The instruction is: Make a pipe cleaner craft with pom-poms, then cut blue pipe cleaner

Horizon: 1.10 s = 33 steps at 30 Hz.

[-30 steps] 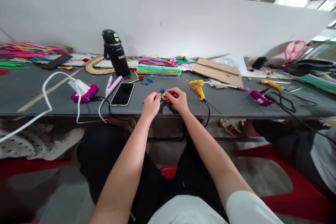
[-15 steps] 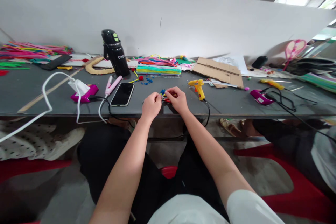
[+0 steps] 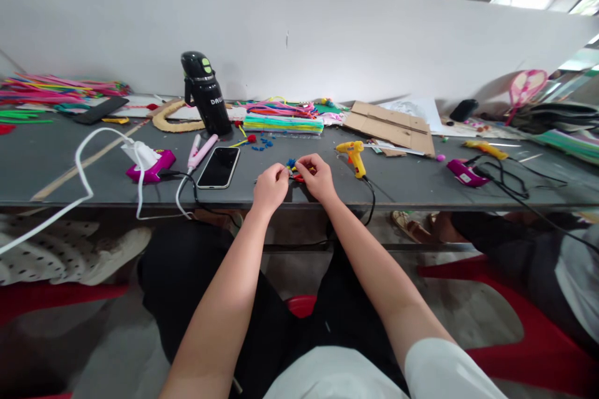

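Close together near the table's front edge, my left hand (image 3: pixel 272 187) and my right hand (image 3: pixel 319 178) both have their fingers pinched. Between the fingertips is a small blue-and-yellow piece (image 3: pixel 291 164), perhaps pipe cleaner; the fingers partly cover it. Just below it shows something red (image 3: pixel 298 178), mostly hidden by my hands, its kind unclear. Farther back on the table lie several small blue bits (image 3: pixel 262 144). A yellow hot glue gun (image 3: pixel 353 158) rests to the right of my right hand.
Left of my hands lie a phone (image 3: pixel 218 168), a pink hair-straightener-like tool (image 3: pixel 202 153) and a purple tissue pack (image 3: pixel 152 168). Behind stand a black bottle (image 3: pixel 208 100) and pipe cleaner bundles (image 3: pixel 283 124). Cardboard (image 3: pixel 390 128) lies back right. People sit on both sides.
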Motion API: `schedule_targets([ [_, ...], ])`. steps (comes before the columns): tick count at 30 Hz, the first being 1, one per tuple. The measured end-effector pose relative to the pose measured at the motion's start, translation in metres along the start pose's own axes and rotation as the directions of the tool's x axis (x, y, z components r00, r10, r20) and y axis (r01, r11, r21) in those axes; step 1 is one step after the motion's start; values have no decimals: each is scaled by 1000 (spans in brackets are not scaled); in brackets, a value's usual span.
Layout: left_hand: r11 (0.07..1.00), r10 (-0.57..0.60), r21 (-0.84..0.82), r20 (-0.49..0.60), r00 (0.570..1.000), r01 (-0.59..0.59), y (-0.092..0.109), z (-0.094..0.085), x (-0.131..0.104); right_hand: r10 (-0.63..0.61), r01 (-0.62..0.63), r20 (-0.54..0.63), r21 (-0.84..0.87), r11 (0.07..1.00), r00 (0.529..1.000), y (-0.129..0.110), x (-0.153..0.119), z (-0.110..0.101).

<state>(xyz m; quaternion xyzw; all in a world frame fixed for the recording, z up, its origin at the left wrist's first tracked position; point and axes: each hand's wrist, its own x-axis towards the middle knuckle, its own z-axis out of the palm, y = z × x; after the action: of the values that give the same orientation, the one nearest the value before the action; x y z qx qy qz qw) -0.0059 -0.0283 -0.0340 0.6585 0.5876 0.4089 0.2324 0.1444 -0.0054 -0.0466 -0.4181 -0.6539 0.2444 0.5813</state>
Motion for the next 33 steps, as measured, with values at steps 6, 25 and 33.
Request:
schedule_targets([
  [6, 1000, 6, -15, 5, 1000, -6, 0, 0, -1, 1, -1, 15, -7, 1000, 1000, 1, 0, 0],
  [25, 993, -9, -116, 52, 999, 15, -1, 3, 4, 26, -26, 8, 16, 1000, 1000, -1, -1, 1],
  [33, 990, 11, -139, 51, 999, -4, 1, 2, 4, 27, -26, -4, 21, 999, 1000, -2, -1, 1],
])
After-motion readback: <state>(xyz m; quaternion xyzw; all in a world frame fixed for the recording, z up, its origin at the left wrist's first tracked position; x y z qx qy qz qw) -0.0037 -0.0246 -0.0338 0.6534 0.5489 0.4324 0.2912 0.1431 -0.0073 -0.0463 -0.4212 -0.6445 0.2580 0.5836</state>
